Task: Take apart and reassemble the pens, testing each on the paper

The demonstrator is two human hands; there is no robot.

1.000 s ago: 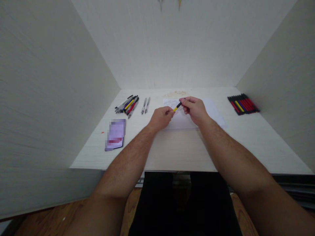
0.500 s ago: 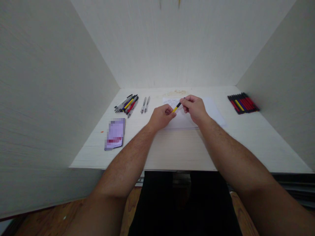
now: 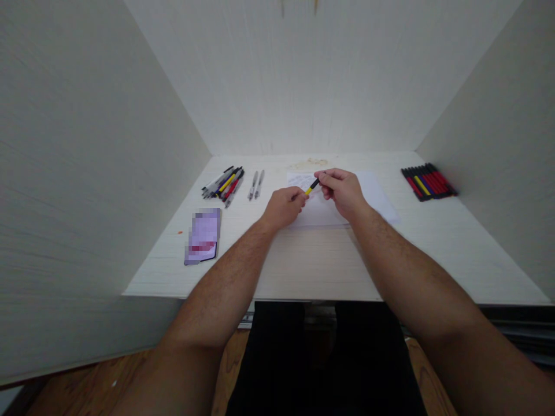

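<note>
A yellow pen with a black grip [image 3: 313, 185] is held at a slant above white paper sheets [image 3: 323, 217]. My left hand [image 3: 286, 207] is closed on its lower yellow end, thumb and fingers covering part of the barrel. The fingertips of my right hand [image 3: 340, 188] pinch the black upper end. Handwriting shows on the top sheet behind the pen. Two clear pens [image 3: 255, 185] lie side by side to the left of my left hand.
A loose pile of mixed pens [image 3: 224, 184] lies at the back left, with a phone [image 3: 203, 236] in front of it. At the right, red, yellow and blue pens [image 3: 428, 182] lie in a row near the side wall. White panels enclose the desk [image 3: 312, 266].
My left hand's fingers have closed further over the yellow barrel, so less of it shows. My right hand's fingertips have shifted slightly left on the black end.
</note>
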